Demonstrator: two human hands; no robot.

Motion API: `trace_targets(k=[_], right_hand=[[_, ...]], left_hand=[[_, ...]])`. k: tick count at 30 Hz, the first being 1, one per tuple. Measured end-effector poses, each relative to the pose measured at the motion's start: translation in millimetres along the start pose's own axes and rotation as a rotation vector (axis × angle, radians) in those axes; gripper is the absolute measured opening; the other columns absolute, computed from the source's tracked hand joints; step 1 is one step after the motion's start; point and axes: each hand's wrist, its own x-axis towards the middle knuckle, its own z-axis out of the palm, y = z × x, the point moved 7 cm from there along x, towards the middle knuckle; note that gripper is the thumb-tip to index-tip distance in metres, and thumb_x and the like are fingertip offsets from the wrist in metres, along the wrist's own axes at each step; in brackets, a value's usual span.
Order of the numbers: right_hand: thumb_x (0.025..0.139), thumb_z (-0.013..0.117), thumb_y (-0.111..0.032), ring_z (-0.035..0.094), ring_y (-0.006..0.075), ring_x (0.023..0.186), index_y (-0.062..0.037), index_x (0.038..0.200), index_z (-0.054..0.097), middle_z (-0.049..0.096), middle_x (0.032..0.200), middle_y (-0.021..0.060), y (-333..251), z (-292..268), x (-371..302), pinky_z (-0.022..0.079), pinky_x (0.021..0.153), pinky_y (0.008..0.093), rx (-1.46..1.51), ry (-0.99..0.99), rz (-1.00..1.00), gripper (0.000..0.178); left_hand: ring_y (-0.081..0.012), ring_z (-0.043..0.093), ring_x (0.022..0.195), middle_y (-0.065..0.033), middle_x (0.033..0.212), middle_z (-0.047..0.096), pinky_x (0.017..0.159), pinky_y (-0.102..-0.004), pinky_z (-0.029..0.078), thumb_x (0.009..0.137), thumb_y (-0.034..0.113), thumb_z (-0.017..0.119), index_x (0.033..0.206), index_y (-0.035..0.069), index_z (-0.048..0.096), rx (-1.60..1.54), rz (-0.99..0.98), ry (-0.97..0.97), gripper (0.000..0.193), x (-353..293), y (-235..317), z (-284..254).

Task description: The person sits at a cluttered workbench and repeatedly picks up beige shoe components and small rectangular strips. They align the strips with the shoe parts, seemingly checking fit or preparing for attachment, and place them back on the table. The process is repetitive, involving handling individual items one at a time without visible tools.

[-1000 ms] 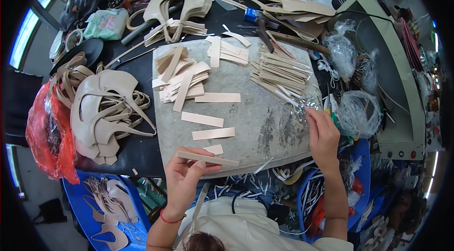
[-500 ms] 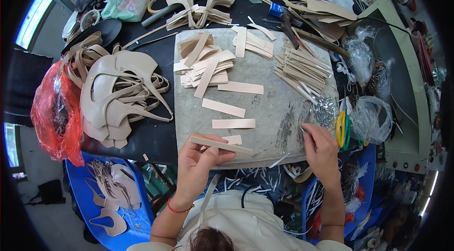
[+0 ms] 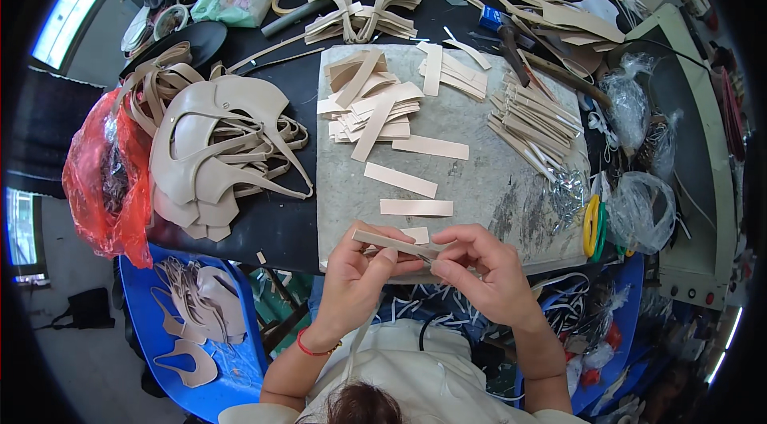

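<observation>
My left hand (image 3: 361, 274) pinches a beige leather strip (image 3: 385, 242) between thumb and fingers, above the near edge of the grey work board (image 3: 479, 192). My right hand (image 3: 486, 272) is closed at the strip's right end. Its thumb and fingertips meet there over something small, too hidden to name. Beyond my hands lie three pale flat strips, the nearest of them a light strip (image 3: 416, 207). Part of another pale piece (image 3: 415, 234) shows just behind the held strip.
A heap of pale strips (image 3: 375, 108) lies at the board's far left. On the right are a bundle of folded strips (image 3: 534, 122), shiny small metal pieces (image 3: 567, 191) and yellow-handled scissors (image 3: 591, 226). Cut beige leather pieces (image 3: 216, 144) are stacked left, above a blue bin (image 3: 180, 344).
My right hand has moved left from beside the metal pieces to the strip's right end. My left hand still holds the strip. The whole view has shifted slightly.
</observation>
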Motion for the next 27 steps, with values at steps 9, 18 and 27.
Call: trace_targets(k=[9, 18, 27], right_hand=[[0.085, 0.061, -0.001, 0.058, 0.0059, 0.071, -0.0011, 0.109, 0.056, 0.064, 0.079, 0.0037, 4.9, 1.7, 1.9, 0.048, 0.063, 0.0214, 0.050, 0.011, -0.008, 0.025], [0.085, 0.061, 0.000, 0.056, 0.0045, 0.074, 0.0000, 0.103, 0.055, 0.061, 0.083, 0.0017, 11.5, 2.5, 0.0, 0.047, 0.064, 0.0196, 0.212, 0.036, 0.056, 0.019], [0.084, 0.062, -0.001, 0.054, 0.0029, 0.069, -0.0003, 0.094, 0.056, 0.060, 0.078, -0.0001, 9.3, 3.0, -1.6, 0.045, 0.061, 0.0182, 0.145, 0.086, 0.082, 0.011]], left_hand=[[-0.0235, 0.058, 0.104, -0.0145, 0.111, 0.049, 0.089, -0.0367, 0.055, 0.093, -0.003, 0.042, 0.102, -0.005, 0.044, 0.046, 0.006, -0.039, 0.009, 0.6, 2.2, 1.0], [-0.0232, 0.058, 0.104, -0.0149, 0.111, 0.049, 0.090, -0.0379, 0.055, 0.093, -0.003, 0.042, 0.101, -0.005, 0.044, 0.044, -0.008, -0.052, 0.008, -0.5, 1.4, 0.6], [-0.0248, 0.061, 0.099, -0.0156, 0.108, 0.052, 0.088, -0.0388, 0.056, 0.092, -0.003, 0.042, 0.098, -0.005, 0.044, 0.040, 0.008, -0.059, 0.006, -2.8, 6.9, 3.6]])
